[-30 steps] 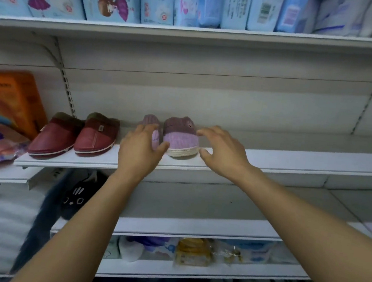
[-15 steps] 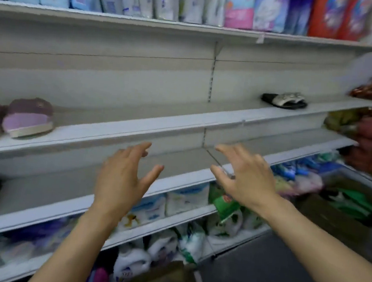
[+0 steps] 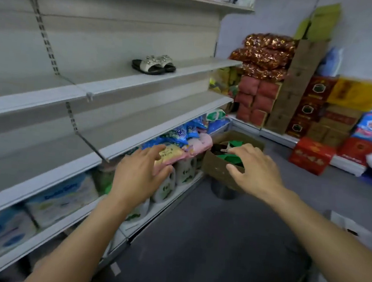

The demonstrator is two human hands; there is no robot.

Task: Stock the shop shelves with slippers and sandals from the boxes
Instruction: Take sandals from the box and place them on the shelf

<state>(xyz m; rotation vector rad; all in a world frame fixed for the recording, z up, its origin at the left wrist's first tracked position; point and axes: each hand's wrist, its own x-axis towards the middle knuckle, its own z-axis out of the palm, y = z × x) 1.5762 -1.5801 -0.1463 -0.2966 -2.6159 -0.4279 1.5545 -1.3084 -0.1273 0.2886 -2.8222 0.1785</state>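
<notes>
Both hands are stretched forward with nothing in them. Left hand (image 3: 141, 177) has its fingers straight and slightly spread, held in front of the packets on the lower shelf; whether it touches them cannot be told. Right hand (image 3: 256, 170) is also spread, fingers loosely bent, hovering just over the near edge of a brown cardboard box (image 3: 219, 164) that sits on a dark round stand on the floor beside the shelving. Green and dark items fill the box, too blurred to name. One pair of black sandals (image 3: 153, 64) with pale jewelled straps rests alone on the upper grey shelf (image 3: 108, 85), well apart from both hands. Stacked red cartons (image 3: 310, 156) line the far wall.
</notes>
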